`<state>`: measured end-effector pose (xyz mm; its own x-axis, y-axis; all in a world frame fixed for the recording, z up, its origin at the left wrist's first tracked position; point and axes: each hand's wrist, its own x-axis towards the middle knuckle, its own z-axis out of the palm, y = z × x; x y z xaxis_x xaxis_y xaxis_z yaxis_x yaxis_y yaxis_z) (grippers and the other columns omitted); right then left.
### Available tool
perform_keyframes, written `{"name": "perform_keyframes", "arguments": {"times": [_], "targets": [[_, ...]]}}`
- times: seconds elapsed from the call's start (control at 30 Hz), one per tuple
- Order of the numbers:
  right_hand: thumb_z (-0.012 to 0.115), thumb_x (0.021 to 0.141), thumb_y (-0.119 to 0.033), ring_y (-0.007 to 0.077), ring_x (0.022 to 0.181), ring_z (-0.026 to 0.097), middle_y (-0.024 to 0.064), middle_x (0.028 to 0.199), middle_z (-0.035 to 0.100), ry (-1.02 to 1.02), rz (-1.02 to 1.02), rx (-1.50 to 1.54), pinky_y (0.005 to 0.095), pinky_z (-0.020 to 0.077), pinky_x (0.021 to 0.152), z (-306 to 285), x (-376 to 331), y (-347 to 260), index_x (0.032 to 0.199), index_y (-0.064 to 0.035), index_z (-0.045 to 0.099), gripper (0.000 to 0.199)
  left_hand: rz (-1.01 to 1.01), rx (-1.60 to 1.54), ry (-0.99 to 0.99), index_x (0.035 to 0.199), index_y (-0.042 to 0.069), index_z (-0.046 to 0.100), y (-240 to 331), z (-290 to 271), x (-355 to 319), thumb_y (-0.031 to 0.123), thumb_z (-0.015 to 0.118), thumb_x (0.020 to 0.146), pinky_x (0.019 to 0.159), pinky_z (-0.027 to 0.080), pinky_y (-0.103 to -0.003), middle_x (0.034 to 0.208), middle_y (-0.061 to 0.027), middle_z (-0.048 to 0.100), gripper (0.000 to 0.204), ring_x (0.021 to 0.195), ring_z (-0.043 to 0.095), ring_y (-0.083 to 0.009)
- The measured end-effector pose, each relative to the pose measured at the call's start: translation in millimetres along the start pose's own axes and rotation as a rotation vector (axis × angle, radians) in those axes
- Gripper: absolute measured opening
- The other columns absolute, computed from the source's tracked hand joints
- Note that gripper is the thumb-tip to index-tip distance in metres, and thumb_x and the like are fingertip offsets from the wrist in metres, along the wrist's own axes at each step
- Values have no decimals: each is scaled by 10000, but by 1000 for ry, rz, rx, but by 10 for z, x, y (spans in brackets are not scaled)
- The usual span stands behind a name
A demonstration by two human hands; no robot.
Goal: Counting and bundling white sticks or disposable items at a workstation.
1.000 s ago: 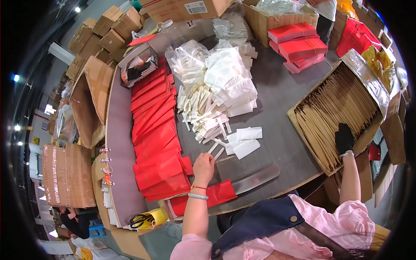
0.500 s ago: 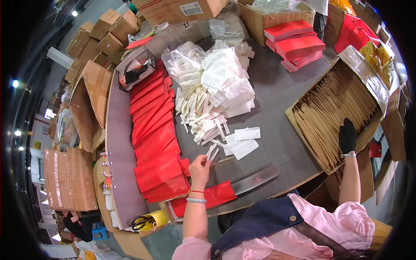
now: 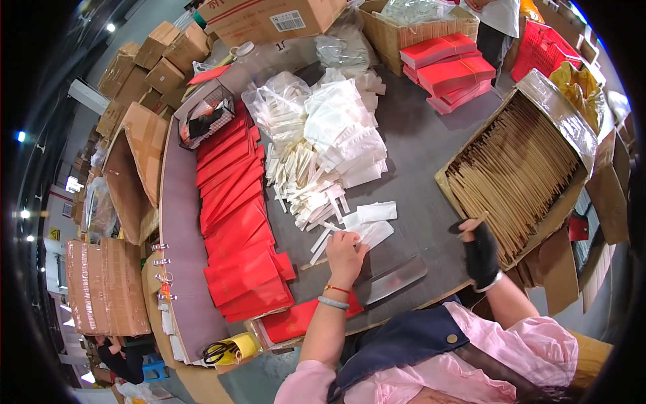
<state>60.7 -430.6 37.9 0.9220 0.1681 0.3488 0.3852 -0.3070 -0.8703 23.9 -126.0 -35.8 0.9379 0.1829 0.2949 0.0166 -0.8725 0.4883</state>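
My left hand (image 3: 344,250) rests on the dark table (image 3: 424,148), fingers pinching a small white paper sleeve (image 3: 330,237) at the near end of a loose pile of white sleeves (image 3: 316,182). My right hand (image 3: 480,250), in a black glove, is at the near edge of a large cardboard box of thin wooden sticks (image 3: 515,168), fingers closed on a stick (image 3: 465,233). A few flat white sleeves (image 3: 373,214) lie just beyond my left hand. A long overlapping row of red envelopes (image 3: 235,222) runs along the table's left side.
Stacks of red packets (image 3: 447,71) sit at the far side. A wire basket (image 3: 205,118) stands at the row's far end. Clear bags of white sleeves (image 3: 336,114) are heaped mid-table. Scissors and a yellow tape roll (image 3: 229,350) lie near left. Cardboard boxes (image 3: 134,175) surround the table.
My left hand has moved right and forward from the red envelopes to the white sleeves. My right hand has shifted slightly left along the stick box's edge.
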Motion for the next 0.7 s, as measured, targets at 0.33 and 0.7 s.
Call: {"name": "perform_keyframes", "arguments": {"times": [0.33, 0.7], "targets": [[578, 912, -133, 235, 755, 609, 90, 825, 633, -454, 79, -62, 377, 484, 687, 330, -77, 494, 1091, -115, 658, 197, -1, -136, -434, 850, 87, 656, 341, -501, -517, 194, 798, 686, 710, 480, -356, 756, -50, 625, 242, 766, 599, -229], [628, 853, -283, 307, 825, 623, 103, 893, 631, -831, -317, -608, 433, 514, 702, 562, -148, 388, 982, -224, 706, 161, -40, -1, -245, 1213, 75, 610, 208, -653, -1113, 293, 855, 587, 1002, 366, -482, 1238, -98, 558, 707, 1167, 459, -357]]}}
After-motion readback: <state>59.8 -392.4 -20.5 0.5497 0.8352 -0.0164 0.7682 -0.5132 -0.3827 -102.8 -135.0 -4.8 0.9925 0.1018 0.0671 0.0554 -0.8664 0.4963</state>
